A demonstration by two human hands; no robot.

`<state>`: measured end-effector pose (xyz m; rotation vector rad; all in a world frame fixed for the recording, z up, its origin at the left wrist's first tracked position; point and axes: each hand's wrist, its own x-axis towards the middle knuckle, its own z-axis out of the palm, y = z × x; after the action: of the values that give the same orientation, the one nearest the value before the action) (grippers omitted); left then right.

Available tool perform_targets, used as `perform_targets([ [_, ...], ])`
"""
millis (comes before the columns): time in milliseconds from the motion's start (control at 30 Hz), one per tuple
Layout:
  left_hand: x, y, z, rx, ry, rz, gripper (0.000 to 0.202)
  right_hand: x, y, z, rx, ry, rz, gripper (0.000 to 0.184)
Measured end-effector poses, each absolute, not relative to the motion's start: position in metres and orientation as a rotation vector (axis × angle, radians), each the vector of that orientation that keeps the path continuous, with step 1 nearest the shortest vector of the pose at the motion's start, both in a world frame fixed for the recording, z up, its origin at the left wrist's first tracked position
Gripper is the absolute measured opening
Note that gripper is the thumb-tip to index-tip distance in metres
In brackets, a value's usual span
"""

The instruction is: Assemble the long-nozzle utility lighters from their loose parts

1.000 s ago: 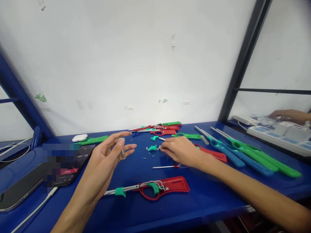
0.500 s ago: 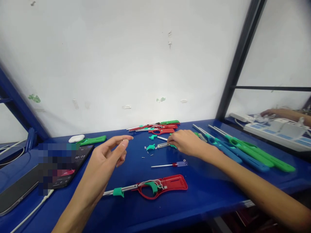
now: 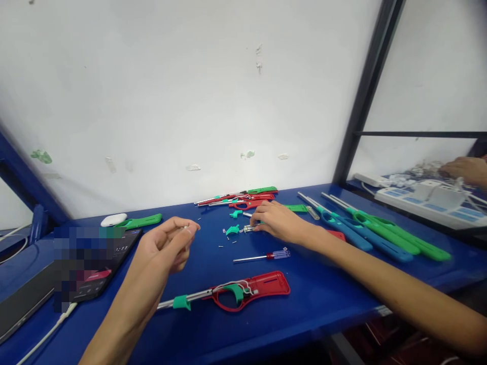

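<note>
My left hand (image 3: 171, 243) is raised over the bench, thumb and forefinger pinching a tiny metallic piece (image 3: 186, 226) whose kind is too small to tell. Across from it, my right hand (image 3: 276, 220) bends its fingers down onto a clear tube-like part (image 3: 248, 228), mostly hidden beneath them. Green triggers (image 3: 233, 230) and small screws (image 3: 221, 246) lie just left of that hand. In front rests a screwdriver (image 3: 262, 256) with a purple handle. Nearest me is an opened red lighter (image 3: 266, 287) with white wires and a green trigger inside.
Opened red lighters (image 3: 249, 204) lie along the wall. Blue lighters (image 3: 353, 237) and green lighters (image 3: 407, 238) are at right, near a power strip (image 3: 422, 198) and another person's hand (image 3: 466, 170). A phone (image 3: 114, 263), a green shell (image 3: 142, 221) and a white case (image 3: 113, 220) sit left.
My right hand has shifted slightly left over the clear part, uncovering a green shell behind it. My left hand keeps its pinch. The view has turned slightly right.
</note>
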<state>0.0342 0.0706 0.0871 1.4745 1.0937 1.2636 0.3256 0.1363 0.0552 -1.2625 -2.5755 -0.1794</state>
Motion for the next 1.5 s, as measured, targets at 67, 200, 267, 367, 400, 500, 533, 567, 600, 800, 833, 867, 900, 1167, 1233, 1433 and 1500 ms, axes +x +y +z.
perform_targets([
  [67, 0.033, 0.071, 0.086, 1.456, 1.096, 1.258, 0.038, 0.330, 0.136, 0.062, -1.259, -2.557, -0.156, 0.011],
  [200, 0.033, 0.070, 0.086, 1.437, 1.090, 1.267, 0.039, 0.340, 0.132, 0.081, -1.252, -2.503, -0.072, 0.015],
  [267, 0.033, 0.070, 0.087, 1.440, 1.084, 1.268, 0.040, 0.342, 0.129, 0.087, -1.232, -2.495, -0.005, 0.018],
  [367, 0.035, 0.069, 0.088, 1.449, 1.085, 1.271, 0.040, 0.341, 0.127, 0.088, -1.200, -2.543, 0.114, 0.020],
  [400, 0.036, 0.069, 0.088, 1.450, 1.090, 1.276, 0.041, 0.340, 0.128, 0.087, -1.199, -2.562, 0.141, 0.020],
  [500, 0.038, 0.069, 0.089, 1.453, 1.111, 1.305, 0.043, 0.342, 0.129, 0.085, -1.261, -2.558, 0.134, 0.027],
  [533, 0.039, 0.069, 0.088, 1.458, 1.117, 1.317, 0.043, 0.344, 0.130, 0.086, -1.299, -2.541, 0.110, 0.029],
  [567, 0.040, 0.069, 0.088, 1.468, 1.122, 1.330, 0.044, 0.346, 0.130, 0.087, -1.340, -2.524, 0.085, 0.031],
  [600, 0.040, 0.069, 0.089, 1.481, 1.130, 1.342, 0.043, 0.349, 0.131, 0.087, -1.382, -2.514, 0.063, 0.031],
  [800, 0.043, 0.067, 0.089, 1.572, 1.200, 1.389, 0.048, 0.360, 0.137, 0.082, -1.578, -2.593, 0.002, 0.027],
  [833, 0.043, 0.067, 0.089, 1.577, 1.207, 1.397, 0.049, 0.360, 0.138, 0.081, -1.595, -2.606, 0.001, 0.029],
  [867, 0.043, 0.067, 0.089, 1.578, 1.211, 1.403, 0.050, 0.360, 0.138, 0.081, -1.608, -2.614, 0.005, 0.029],
  [900, 0.043, 0.067, 0.089, 1.574, 1.211, 1.404, 0.050, 0.360, 0.138, 0.081, -1.617, -2.617, 0.013, 0.028],
  [1167, 0.031, 0.078, 0.082, 1.494, 1.141, 1.311, 0.054, 0.364, 0.134, 0.088, -1.622, -2.576, 0.095, 0.024],
  [1233, 0.029, 0.079, 0.081, 1.477, 1.126, 1.298, 0.052, 0.364, 0.135, 0.086, -1.614, -2.578, 0.101, 0.027],
  [1433, 0.030, 0.079, 0.081, 1.492, 1.130, 1.277, 0.051, 0.359, 0.139, 0.079, -1.527, -2.603, 0.143, 0.027],
  [1500, 0.029, 0.079, 0.080, 1.504, 1.138, 1.273, 0.051, 0.356, 0.137, 0.083, -1.475, -2.617, 0.183, 0.021],
])
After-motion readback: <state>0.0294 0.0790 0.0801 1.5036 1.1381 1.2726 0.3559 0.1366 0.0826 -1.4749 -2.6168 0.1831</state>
